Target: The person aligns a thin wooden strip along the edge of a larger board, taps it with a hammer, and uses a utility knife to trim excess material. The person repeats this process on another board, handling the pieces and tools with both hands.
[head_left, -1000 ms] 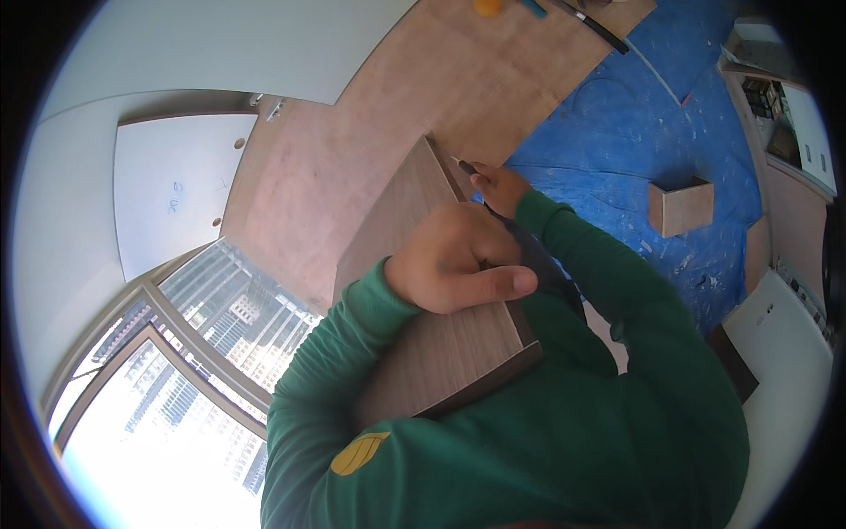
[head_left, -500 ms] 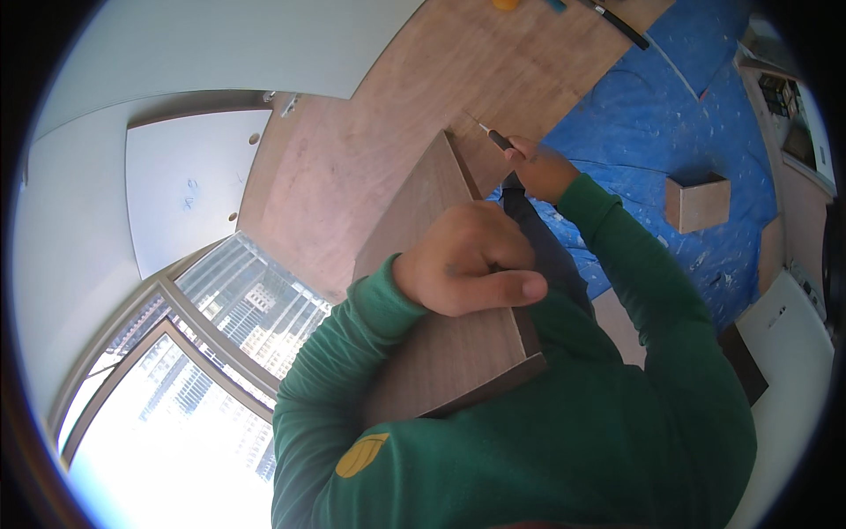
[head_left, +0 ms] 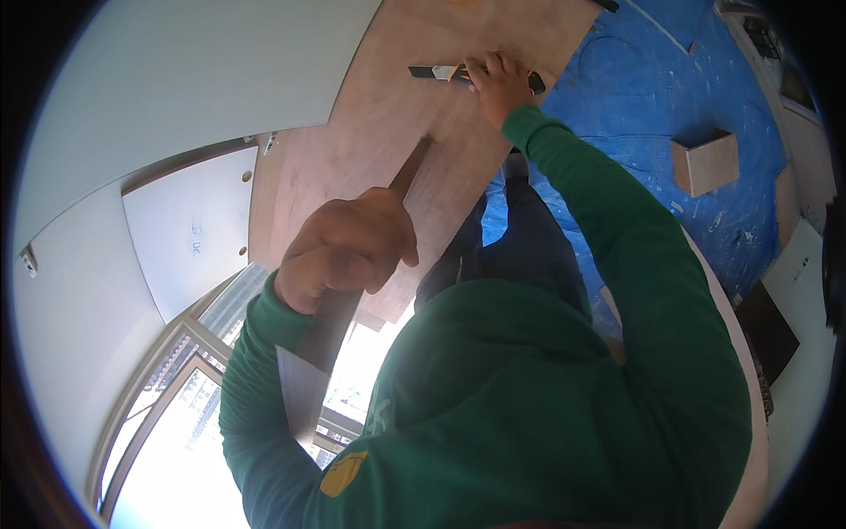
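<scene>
My left hand [head_left: 348, 251] is closed over the upper edge of a wood-grain panel [head_left: 333, 331], which stands tilted on its narrow side beside my body. The panel's far end rests near the plywood surface [head_left: 379, 150], and part of it is hidden behind my hand. Farther off, my right hand [head_left: 500, 84] is closed around the handle of a utility knife [head_left: 456, 73] with a dark blade and orange-and-black grip. The knife lies flat on or just above the plywood, its blade pointing left and its black butt end showing past my palm.
To the right, a blue sheet [head_left: 608, 167] covers the floor, with a small wooden box [head_left: 705, 163] on it. White panels [head_left: 203, 229] stand at the left above a bright window [head_left: 181, 432]. A black tool end [head_left: 606, 4] shows at the top edge.
My left hand has moved left and tipped the panel from its broad face onto its edge. My right hand has moved farther away, and its tool now appears broadside instead of as a thin point.
</scene>
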### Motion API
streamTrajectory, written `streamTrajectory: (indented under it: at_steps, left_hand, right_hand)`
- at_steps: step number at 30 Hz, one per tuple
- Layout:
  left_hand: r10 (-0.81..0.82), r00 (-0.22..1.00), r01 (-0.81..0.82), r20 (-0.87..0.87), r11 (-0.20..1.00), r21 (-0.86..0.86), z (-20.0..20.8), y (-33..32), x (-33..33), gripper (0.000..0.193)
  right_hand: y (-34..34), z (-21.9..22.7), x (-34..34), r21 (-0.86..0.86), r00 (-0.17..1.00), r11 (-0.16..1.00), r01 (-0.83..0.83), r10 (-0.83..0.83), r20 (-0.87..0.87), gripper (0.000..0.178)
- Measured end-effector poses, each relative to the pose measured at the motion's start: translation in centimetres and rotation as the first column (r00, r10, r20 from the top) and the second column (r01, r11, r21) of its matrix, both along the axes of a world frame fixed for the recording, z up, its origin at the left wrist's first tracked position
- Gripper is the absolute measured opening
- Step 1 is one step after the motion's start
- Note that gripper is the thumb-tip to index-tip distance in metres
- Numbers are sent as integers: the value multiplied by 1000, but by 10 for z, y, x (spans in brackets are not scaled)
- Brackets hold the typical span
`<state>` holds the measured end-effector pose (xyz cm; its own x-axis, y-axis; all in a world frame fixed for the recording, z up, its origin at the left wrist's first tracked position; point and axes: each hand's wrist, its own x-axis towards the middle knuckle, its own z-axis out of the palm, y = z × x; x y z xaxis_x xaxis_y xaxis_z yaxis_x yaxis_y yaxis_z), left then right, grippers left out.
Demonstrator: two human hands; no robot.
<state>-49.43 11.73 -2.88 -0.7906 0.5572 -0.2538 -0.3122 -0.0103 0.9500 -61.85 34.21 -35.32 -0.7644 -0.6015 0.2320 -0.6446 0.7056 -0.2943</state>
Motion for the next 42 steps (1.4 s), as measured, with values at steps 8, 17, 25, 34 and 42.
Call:
streamTrajectory:
  at_steps: [8, 17, 25, 34, 42]
  left_hand:
    - [-4, 991, -12, 132, 993, 122, -4, -60, -14, 29]
    - [-11, 995, -6, 101, 986, 167, -7, -60, -21, 31]
    - [-6, 998, -4, 58, 987, 161, -7, -59, -22, 31]
    - [-11, 991, -5, 133, 993, 118, -4, -64, -18, 34]
    - [53, 989, -78, 140, 981, 178, 2, -52, -11, 37]
  right_hand:
    - [-37, 4, 96, -154, 353, 982, -113, 184, 917, 65]
    - [-12, -21, 118, -279, 430, 959, 41, 235, 871, 46]
    - [-27, -5, 109, -200, 899, 944, -264, 316, 303, 17]
    - [-4, -13, 122, -216, 870, 928, -304, 363, 333, 15]
    - [137, 25, 91, -157, 930, 973, 166, -102, 352, 17]
